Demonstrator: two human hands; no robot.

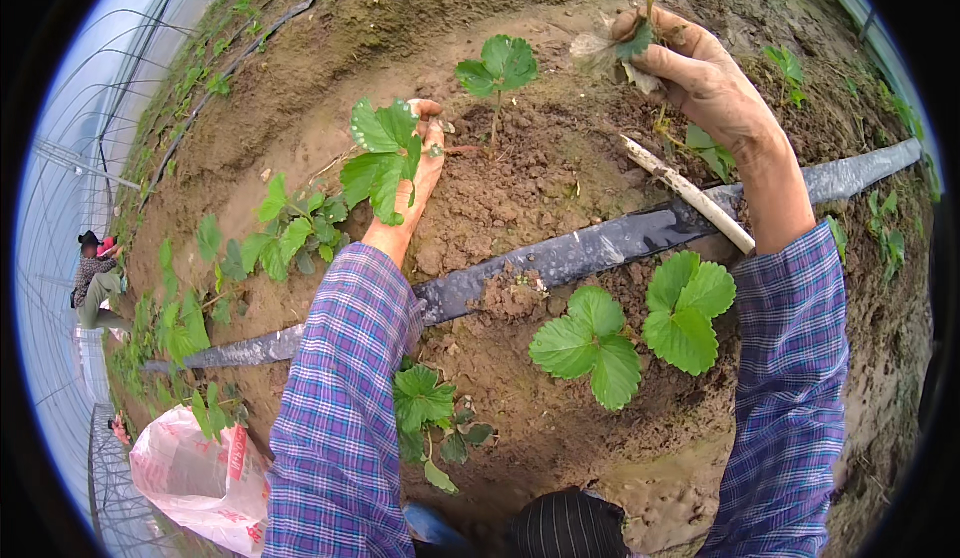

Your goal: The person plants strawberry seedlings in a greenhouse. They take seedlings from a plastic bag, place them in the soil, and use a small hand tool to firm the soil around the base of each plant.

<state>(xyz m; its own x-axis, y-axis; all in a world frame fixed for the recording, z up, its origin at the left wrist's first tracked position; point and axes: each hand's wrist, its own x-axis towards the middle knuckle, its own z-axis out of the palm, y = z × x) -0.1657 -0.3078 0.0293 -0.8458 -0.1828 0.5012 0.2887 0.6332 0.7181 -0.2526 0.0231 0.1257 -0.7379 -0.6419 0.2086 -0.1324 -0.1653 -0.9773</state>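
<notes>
My right hand [694, 77] is raised above the soil at the upper right. It pinches withered strawberry leaves [636, 41], some dark green and some pale and papery. My left hand [426, 171] reaches low over the bed, partly covered by a strawberry leaf [379, 168] with pale spots on its edge. Its fingertips are near a reddish stalk [466, 149] at the foot of a small upright strawberry plant [499, 70]. Whether those fingers grip anything is hidden. Soil dirties the fingers of the right hand.
A flat black irrigation hose [570, 249] crosses the bed beneath both arms, and a pale stick [690, 194] lies across it. More strawberry plants [585, 344] grow nearer me. A pinkish plastic bag [187, 483] stands at lower left. Another person [97, 280] crouches far left.
</notes>
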